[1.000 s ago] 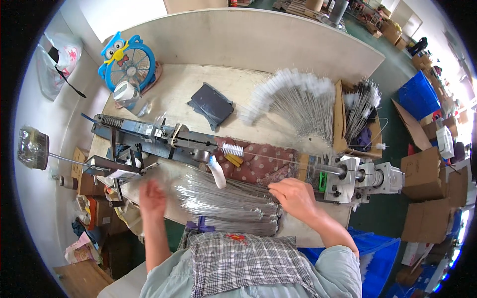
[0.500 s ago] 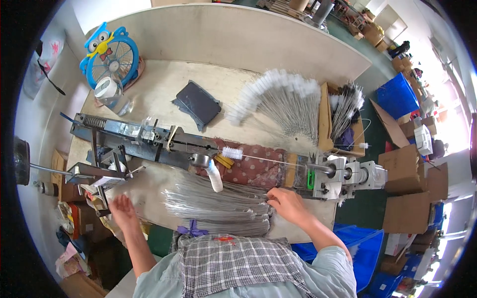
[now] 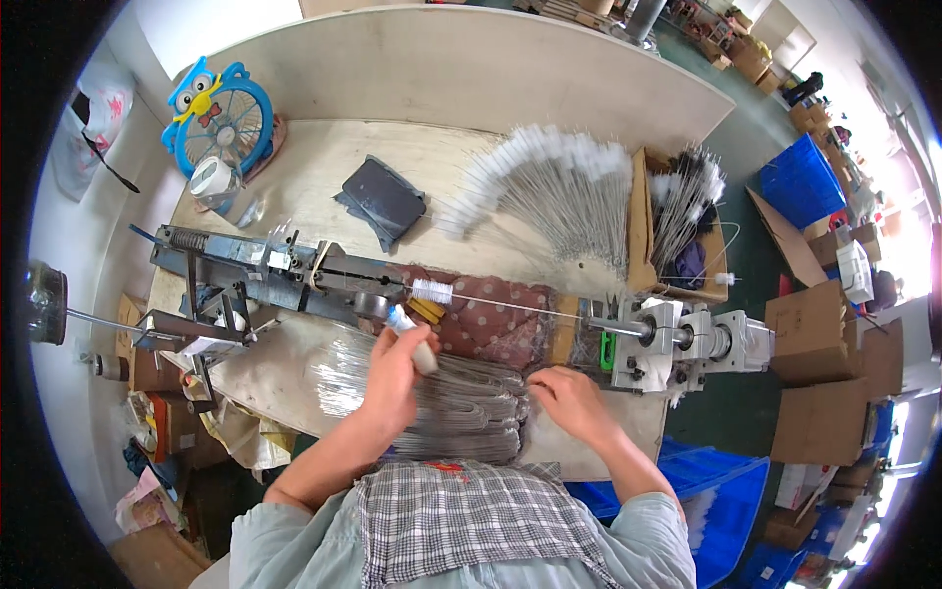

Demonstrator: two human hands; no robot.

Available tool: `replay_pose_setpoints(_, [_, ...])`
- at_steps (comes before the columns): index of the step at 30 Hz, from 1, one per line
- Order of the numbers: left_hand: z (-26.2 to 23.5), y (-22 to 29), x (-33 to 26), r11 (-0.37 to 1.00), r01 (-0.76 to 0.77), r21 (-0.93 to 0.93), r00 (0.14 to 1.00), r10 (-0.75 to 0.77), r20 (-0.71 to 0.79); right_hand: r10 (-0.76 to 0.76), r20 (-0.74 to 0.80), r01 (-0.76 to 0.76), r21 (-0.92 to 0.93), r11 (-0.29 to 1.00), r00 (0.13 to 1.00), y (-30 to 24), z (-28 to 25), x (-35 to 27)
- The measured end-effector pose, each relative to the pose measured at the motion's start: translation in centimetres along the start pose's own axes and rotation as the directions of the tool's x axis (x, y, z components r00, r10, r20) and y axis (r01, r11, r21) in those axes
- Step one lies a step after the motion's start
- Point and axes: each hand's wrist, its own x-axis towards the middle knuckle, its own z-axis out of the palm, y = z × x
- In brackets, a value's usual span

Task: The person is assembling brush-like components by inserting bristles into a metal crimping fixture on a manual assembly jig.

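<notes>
My left hand (image 3: 392,381) is closed round the white handle (image 3: 425,356) of a lever on the long metal fixture (image 3: 343,267). The fingers of my right hand (image 3: 574,401) are drawn together at the looped ends of a bundle of thin metal wires (image 3: 476,407); whether they pinch a wire is too small to tell. Above both hands, a white-bristled brush (image 3: 432,291) on a twisted wire stem stretches between the fixture's jaw and the spindle of a motor-like unit (image 3: 677,342) at the right.
Finished-looking white brushes (image 3: 564,196) lie fanned out at the back, beside a cardboard box (image 3: 643,221) of more brushes. A dark phone-like slab (image 3: 383,199), a blue cartoon fan (image 3: 228,123) and a lidded jar (image 3: 221,187) stand farther left. A blue crate (image 3: 731,515) sits at lower right.
My left hand has moved right, from beside the metal frame at the left to the lever's white handle, and has closed on it. My right hand stays by the wire ends.
</notes>
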Motion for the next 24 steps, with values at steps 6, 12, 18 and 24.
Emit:
replay_pose_setpoints(6, [-1.7,9.5,-1.8,0.502,0.699,-0.509,0.697,-0.318,0.643,0.035,-0.059,-0.029,0.104,0.994,0.998,0.1,0.9,1.3])
replay_pose_setpoints(12, [-5.8,5.6,-2.2,0.844,0.157,-0.512,0.978,-0.060,0.200,-0.037,-0.138,0.039,0.012,0.999,0.990,-0.9,0.4,0.8])
replay_pose_setpoints(18, [-0.4,3.4,-1.2,0.978,-0.172,0.121,0.766,0.056,0.640,0.015,-0.045,-0.022,-0.163,0.986,0.999,-1.4,0.7,0.8])
replay_pose_setpoints(24, [7.9,0.8,2.2,0.266,-0.902,0.340,0.430,0.492,0.757,-0.078,-0.238,0.039,-0.167,0.985,0.968,1.1,1.8,-0.5])
